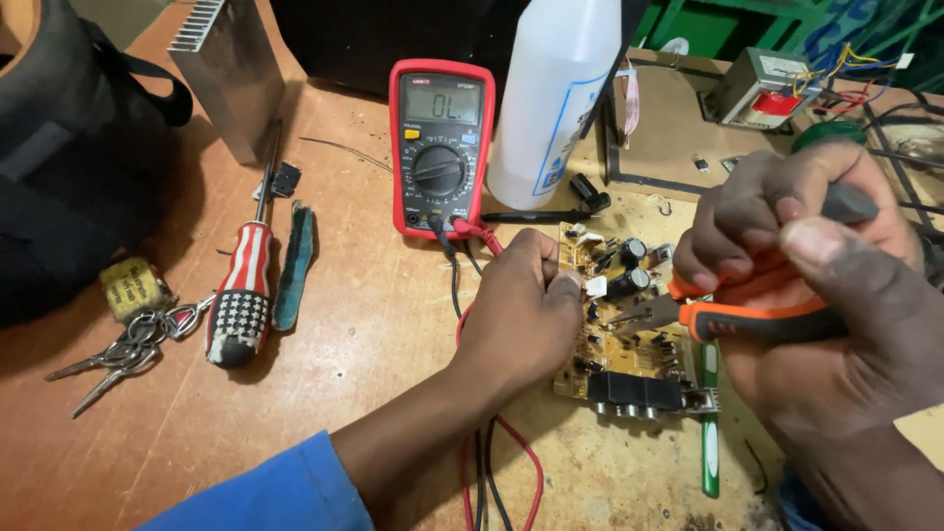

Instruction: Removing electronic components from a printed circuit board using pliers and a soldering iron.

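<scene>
Pliers (733, 317) with orange-and-black handles are lying clenched in the right hand (806, 285), long axis nearly level, nose pointing left onto the yellow circuit board (629, 334). Fingers of the left hand (526, 310) are curling over the board's left edge, pinning it to the wooden bench (344, 334) just below the red multimeter (441, 147).

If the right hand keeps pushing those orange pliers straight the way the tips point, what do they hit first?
The right hand aims the orange pliers leftward over the circuit board. Their tips would likely first meet the small board components by the left hand's fingers; depth is unclear.
</scene>
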